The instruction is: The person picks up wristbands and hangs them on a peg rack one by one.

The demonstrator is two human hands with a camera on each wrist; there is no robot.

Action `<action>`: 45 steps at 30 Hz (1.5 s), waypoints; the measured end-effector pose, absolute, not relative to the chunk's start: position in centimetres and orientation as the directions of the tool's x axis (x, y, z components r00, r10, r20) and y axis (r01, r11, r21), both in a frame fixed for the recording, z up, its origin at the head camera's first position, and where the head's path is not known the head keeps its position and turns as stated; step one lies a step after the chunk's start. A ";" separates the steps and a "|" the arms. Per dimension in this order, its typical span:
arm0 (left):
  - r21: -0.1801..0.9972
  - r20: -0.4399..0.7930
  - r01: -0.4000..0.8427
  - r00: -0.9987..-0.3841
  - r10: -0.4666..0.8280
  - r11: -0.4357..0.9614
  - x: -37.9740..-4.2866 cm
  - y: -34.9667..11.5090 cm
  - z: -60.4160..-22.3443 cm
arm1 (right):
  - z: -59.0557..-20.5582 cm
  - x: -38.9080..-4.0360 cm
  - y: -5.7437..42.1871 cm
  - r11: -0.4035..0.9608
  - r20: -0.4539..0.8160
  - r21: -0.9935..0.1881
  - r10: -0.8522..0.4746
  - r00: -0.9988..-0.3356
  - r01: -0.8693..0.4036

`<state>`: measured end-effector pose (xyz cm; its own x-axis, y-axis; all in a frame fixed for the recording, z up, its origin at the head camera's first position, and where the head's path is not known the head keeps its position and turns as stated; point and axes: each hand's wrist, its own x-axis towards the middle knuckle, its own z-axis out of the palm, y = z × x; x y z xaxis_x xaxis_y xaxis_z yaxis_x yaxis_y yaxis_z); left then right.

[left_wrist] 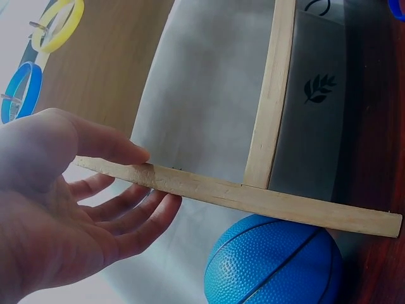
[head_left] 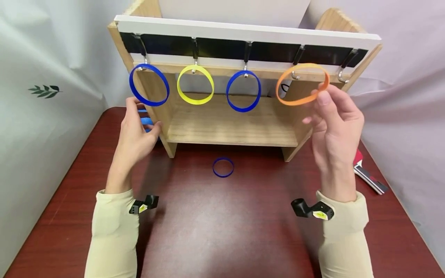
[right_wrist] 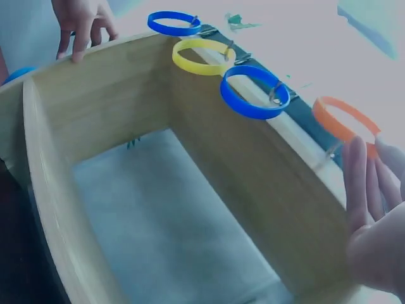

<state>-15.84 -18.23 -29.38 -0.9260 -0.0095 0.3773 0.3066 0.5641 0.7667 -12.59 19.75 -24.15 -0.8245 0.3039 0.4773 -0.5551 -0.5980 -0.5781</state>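
My right hand [head_left: 335,119] pinches an orange ring [head_left: 295,102] between thumb and fingertips, close to the fourth hook [head_left: 298,56] from the left. I cannot tell whether the ring is around that hook or in front of it. My left hand [head_left: 137,135] grips the edge of the wooden shelf's left side panel [left_wrist: 209,190], thumb on one face and fingers on the other. A blue ring [head_left: 167,87], a yellow ring [head_left: 195,102] and another blue ring [head_left: 259,90] hang from the first three hooks. The rightmost hook [head_left: 344,73] bears no ring.
Another blue ring [head_left: 223,176] lies on the dark red table [head_left: 222,231] before the shelf. A blue ball [left_wrist: 272,266] sits outside the left panel. At the right lies a paddle-like object with a red part and a dark handle [head_left: 370,179]. Pale sheeting [head_left: 399,116] surrounds the table.
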 end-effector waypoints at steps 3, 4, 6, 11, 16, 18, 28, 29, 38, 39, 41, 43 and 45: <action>0.768 0.375 0.306 -0.927 -0.008 0.562 -15.9 -18.3 -29.6 | -24.2 -13.3 19.6 -0.588 0.428 -0.620 0.302 -0.852 -0.520; 0.768 0.375 0.306 -0.927 -0.007 0.563 -15.9 -18.3 -29.6 | -24.4 -13.5 19.6 -0.585 0.415 -0.633 0.295 -0.861 -0.506; 0.766 0.379 0.311 -0.925 -0.005 0.563 -16.0 -18.3 -29.6 | -24.6 -13.8 19.6 -0.580 0.398 -0.653 0.283 -0.873 -0.486; 0.762 0.386 0.316 -0.922 -0.005 0.565 -16.0 -18.3 -29.6 | -25.3 -14.1 19.7 -0.575 0.382 -0.673 0.269 -0.884 -0.466; 0.763 0.389 0.317 -0.921 -0.008 0.563 -15.9 -18.3 -29.5 | -25.7 -14.2 19.9 -0.541 0.391 -0.698 0.262 -0.883 -0.469; 0.764 0.387 0.315 -0.922 -0.010 0.564 -15.9 -18.3 -29.5 | -26.0 -14.3 20.1 -0.497 0.395 -0.725 0.268 -0.879 -0.477; 0.764 0.389 0.317 -0.921 -0.009 0.561 -15.9 -18.3 -29.7 | -29.7 -13.0 19.7 -0.026 0.410 -0.909 0.105 -0.906 -0.415; 0.764 0.390 0.318 -0.921 -0.009 0.561 -15.9 -18.3 -29.7 | -30.2 -12.8 19.3 0.066 0.404 -0.914 0.033 -0.914 -0.401; 0.763 0.380 0.303 -0.925 -0.016 0.571 -16.0 -18.6 -29.5 | -36.3 -12.9 13.9 0.820 0.210 -0.455 -0.281 -0.936 -0.348; 0.765 0.381 0.304 -0.924 -0.017 0.568 -16.0 -18.6 -29.5 | -37.0 -13.2 13.5 0.852 0.191 -0.411 -0.268 -0.944 -0.325; 0.766 0.383 0.308 -0.924 -0.016 0.564 -16.0 -18.6 -29.5 | -38.3 -13.7 12.9 0.878 0.147 -0.383 -0.250 -0.957 -0.288; 0.767 0.381 0.309 -0.924 -0.012 0.562 -16.0 -18.5 -29.6 | -39.2 -14.2 12.6 0.882 0.102 -0.395 -0.237 -0.966 -0.258; 0.766 0.380 0.311 -0.925 -0.006 0.562 -16.0 -18.5 -29.5 | -39.7 -14.5 12.6 0.873 0.077 -0.423 -0.233 -0.970 -0.243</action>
<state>-16.00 -18.45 -29.48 -0.9248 -0.0061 0.3805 0.3115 0.5622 0.7661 -14.49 12.55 -39.69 -0.9695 -0.2327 0.0767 -0.2429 0.8728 -0.4233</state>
